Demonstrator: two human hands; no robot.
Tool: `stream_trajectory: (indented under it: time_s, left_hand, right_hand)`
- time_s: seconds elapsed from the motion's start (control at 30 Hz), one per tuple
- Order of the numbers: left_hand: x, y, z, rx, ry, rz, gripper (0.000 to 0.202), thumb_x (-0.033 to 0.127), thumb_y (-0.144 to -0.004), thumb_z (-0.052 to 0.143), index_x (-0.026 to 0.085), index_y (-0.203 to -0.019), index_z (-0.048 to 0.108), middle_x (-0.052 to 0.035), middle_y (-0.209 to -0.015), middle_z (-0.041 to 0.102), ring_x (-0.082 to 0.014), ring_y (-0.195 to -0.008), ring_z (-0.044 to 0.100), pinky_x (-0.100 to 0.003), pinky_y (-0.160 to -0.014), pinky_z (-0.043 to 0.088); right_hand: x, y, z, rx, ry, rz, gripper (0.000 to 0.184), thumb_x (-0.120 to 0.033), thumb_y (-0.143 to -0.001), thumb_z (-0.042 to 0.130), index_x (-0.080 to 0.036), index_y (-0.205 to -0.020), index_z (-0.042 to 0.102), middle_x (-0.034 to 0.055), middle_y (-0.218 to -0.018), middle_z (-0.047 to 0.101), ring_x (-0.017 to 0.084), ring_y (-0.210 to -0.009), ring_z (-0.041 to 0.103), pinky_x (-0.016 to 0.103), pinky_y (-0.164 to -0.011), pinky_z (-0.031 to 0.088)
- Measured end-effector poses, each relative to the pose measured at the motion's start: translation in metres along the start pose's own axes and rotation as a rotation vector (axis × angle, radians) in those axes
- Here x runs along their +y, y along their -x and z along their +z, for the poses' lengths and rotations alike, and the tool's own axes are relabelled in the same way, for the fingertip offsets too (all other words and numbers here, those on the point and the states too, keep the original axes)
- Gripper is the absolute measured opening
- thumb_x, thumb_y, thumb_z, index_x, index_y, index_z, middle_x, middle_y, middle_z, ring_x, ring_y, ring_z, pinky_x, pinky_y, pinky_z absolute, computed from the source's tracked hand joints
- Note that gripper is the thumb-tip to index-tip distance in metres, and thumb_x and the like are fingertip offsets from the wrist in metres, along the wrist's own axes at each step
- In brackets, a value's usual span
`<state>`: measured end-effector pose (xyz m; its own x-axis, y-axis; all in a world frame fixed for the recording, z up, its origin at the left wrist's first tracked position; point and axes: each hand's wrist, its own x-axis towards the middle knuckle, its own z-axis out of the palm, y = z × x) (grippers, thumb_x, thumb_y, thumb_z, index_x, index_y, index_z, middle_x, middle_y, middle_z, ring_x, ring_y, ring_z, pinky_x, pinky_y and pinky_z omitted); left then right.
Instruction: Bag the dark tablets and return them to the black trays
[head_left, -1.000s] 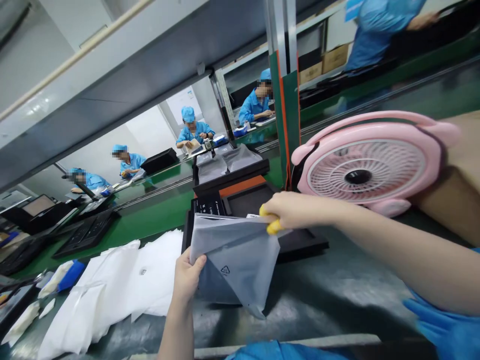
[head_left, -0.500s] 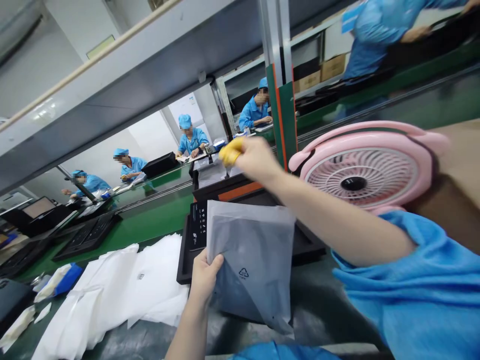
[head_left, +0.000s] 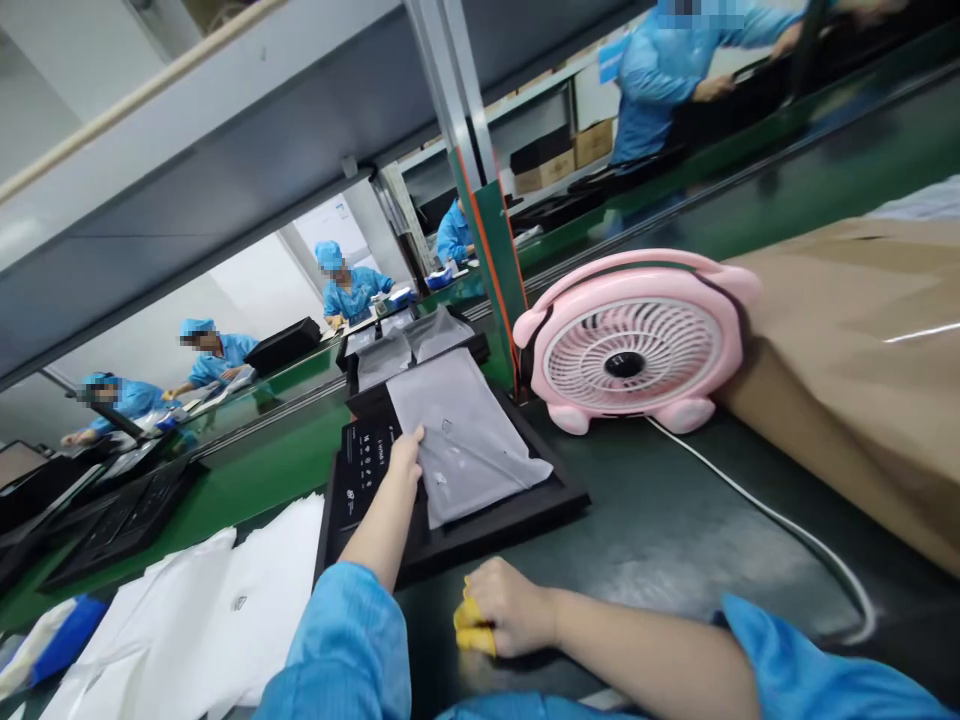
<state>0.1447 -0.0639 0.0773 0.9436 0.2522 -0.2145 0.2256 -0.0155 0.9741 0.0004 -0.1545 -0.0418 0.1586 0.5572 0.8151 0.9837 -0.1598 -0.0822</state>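
Observation:
My left hand [head_left: 406,458] grips the left edge of a frosted plastic bag [head_left: 472,440] with a flat grey sheet-like item inside. The bag lies tilted across a black tray [head_left: 517,512], covering much of it. Left of the bag, a black panel with white icons [head_left: 361,470] shows in the same tray. Close to the table's front edge, my right hand [head_left: 514,608] is curled into a fist with yellow covers on some fingertips. Nothing shows in that fist, which is apart from the tray.
Stacked white bags [head_left: 262,590] lie at the left. A pink fan [head_left: 630,350] stands right of the tray, its white cord [head_left: 780,515] crossing the table. Behind are more trays [head_left: 382,375], a metal post [head_left: 480,200] and cardboard [head_left: 862,330]. Co-workers in blue sit along the line.
The bag has gone from upright in my left hand to lying on the tray. My right hand has dropped from above the tray to the table front. The view has shifted right.

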Motion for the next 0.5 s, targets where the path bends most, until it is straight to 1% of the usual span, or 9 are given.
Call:
stream_trajectory:
  time_s: [0.07,0.13,0.2,0.23,0.3,0.37,0.43,0.47,0.5]
  left_hand:
    - [-0.013,-0.003,0.013,-0.058,-0.068,-0.023,0.017,0.007,-0.072,0.059,0.007,-0.088,0.061,-0.0124,-0.082,0.067,-0.0224,-0.083,0.063,-0.034,-0.076,0.050]
    - [-0.019,0.000,0.016,-0.151,-0.123,-0.035,0.020,0.002,-0.064,0.062,0.007,-0.083,0.063,-0.0121,-0.083,0.067,-0.0250,-0.086,0.062,-0.037,-0.081,0.048]
    - [-0.018,0.009,0.008,-0.212,-0.275,0.069,0.027,0.001,-0.060,0.063,0.009,-0.085,0.064,-0.0122,-0.093,0.066,-0.0271,-0.098,0.058,-0.039,-0.088,0.044]
    - [-0.016,0.014,0.001,-0.193,-0.395,0.175,0.032,0.003,-0.059,0.064,0.010,-0.090,0.063,-0.0131,-0.103,0.063,-0.0282,-0.107,0.052,-0.040,-0.093,0.040]
    - [-0.014,0.029,-0.019,-0.097,-0.670,0.431,0.043,0.009,-0.062,0.063,0.010,-0.104,0.058,-0.0154,-0.122,0.051,-0.0282,-0.122,0.038,-0.040,-0.101,0.030]
    - [-0.017,0.045,-0.047,-0.060,-0.857,0.599,0.048,0.015,-0.067,0.059,0.011,-0.114,0.052,-0.0149,-0.127,0.045,-0.0247,-0.123,0.036,-0.037,-0.103,0.028]
    - [-0.029,0.063,-0.079,-0.120,-0.941,0.637,0.043,0.020,-0.073,0.054,0.014,-0.115,0.050,-0.0112,-0.122,0.050,-0.0203,-0.115,0.046,-0.034,-0.100,0.033]
    - [-0.039,0.070,-0.095,-0.112,-0.968,0.639,0.040,0.022,-0.075,0.051,0.015,-0.114,0.051,-0.0098,-0.118,0.053,-0.0194,-0.111,0.049,-0.034,-0.098,0.035]
    - [-0.049,0.077,-0.111,-0.041,-0.992,0.639,0.038,0.025,-0.076,0.049,0.015,-0.113,0.051,-0.0098,-0.116,0.054,-0.0200,-0.109,0.050,-0.035,-0.097,0.036]
  right_hand:
    - [0.011,-0.001,-0.008,0.070,-0.028,0.100,0.039,-0.033,-0.087,0.038,-0.018,-0.057,0.058,-0.0019,-0.046,0.057,0.008,-0.040,0.046,0.021,-0.043,0.034]
    - [0.018,-0.003,-0.017,0.115,-0.063,0.142,0.040,-0.033,-0.088,0.038,-0.018,-0.057,0.059,-0.0022,-0.048,0.059,0.007,-0.040,0.047,0.021,-0.044,0.036]
    - [0.020,-0.002,-0.021,0.121,-0.082,0.156,0.039,-0.034,-0.087,0.039,-0.018,-0.058,0.060,-0.0023,-0.050,0.061,0.007,-0.040,0.048,0.021,-0.045,0.037]
    - [0.020,-0.002,-0.022,0.108,-0.088,0.156,0.039,-0.034,-0.087,0.039,-0.018,-0.058,0.060,-0.0022,-0.051,0.062,0.008,-0.041,0.048,0.021,-0.046,0.037]
    - [0.019,0.000,-0.021,0.080,-0.090,0.161,0.036,-0.034,-0.087,0.041,-0.019,-0.060,0.060,-0.0022,-0.052,0.062,0.008,-0.042,0.050,0.021,-0.047,0.038]
    - [0.016,0.000,-0.020,0.059,-0.082,0.161,0.035,-0.034,-0.086,0.042,-0.019,-0.061,0.060,-0.0021,-0.052,0.062,0.008,-0.043,0.050,0.021,-0.047,0.038]
    - [0.014,-0.002,-0.021,0.073,-0.053,0.153,0.034,-0.035,-0.086,0.042,-0.019,-0.061,0.060,-0.0019,-0.051,0.060,0.008,-0.043,0.049,0.022,-0.046,0.037]
    - [0.014,-0.003,-0.023,0.096,-0.027,0.145,0.034,-0.035,-0.086,0.041,-0.019,-0.062,0.060,-0.0017,-0.050,0.058,0.009,-0.042,0.049,0.022,-0.045,0.037]
    - [0.014,-0.004,-0.026,0.130,0.007,0.141,0.033,-0.034,-0.087,0.041,-0.019,-0.065,0.061,-0.0015,-0.049,0.057,0.009,-0.042,0.049,0.023,-0.045,0.036]
